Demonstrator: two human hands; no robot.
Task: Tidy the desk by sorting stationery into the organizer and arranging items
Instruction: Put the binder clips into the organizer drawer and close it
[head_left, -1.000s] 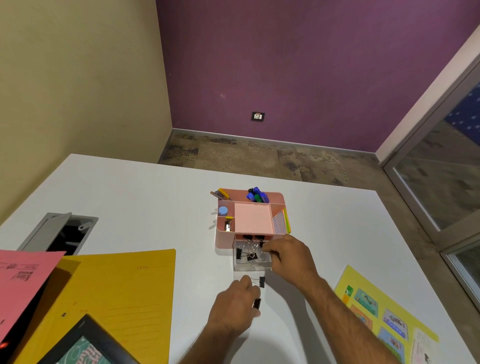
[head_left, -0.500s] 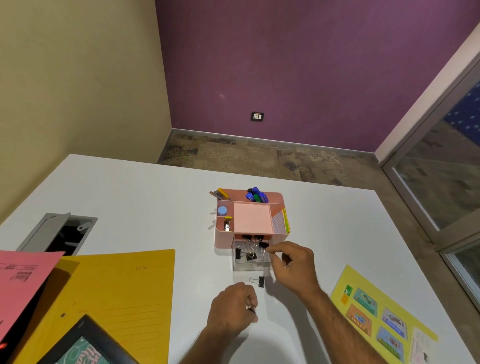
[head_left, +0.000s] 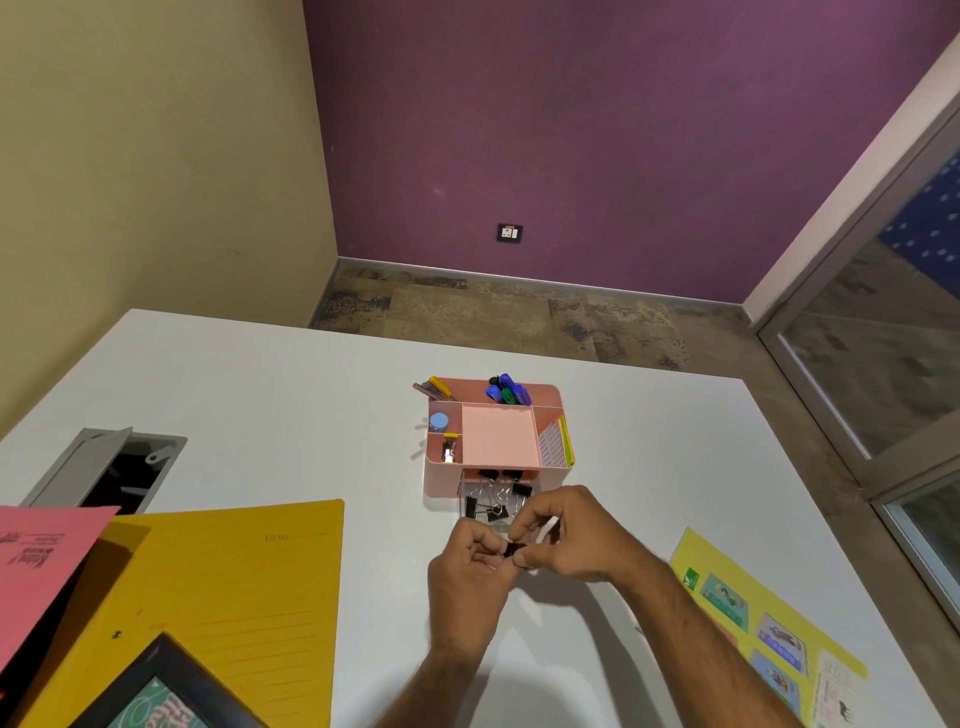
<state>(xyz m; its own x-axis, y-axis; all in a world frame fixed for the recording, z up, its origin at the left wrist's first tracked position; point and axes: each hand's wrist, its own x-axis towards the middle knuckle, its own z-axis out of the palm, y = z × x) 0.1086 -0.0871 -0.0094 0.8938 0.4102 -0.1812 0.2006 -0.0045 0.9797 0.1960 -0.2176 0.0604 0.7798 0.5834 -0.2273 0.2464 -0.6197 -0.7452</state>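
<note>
Pinching a binder clip at the drawer

Holding one black binder clip (head_left: 514, 550) just in front of the organizer (head_left: 493, 441) drawer, left hand (head_left: 467, 571) and right hand (head_left: 576, 535) both pinch it. It looks light, stiff and springy; best gripped by its body.

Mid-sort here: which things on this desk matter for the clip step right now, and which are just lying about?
In play:
left hand and right hand, both pinching a black binder clip
clear drawer holding more clips
pink organizer

Lying about:
yellow folder
pink paper
yellow card sheet
framed picture
</note>
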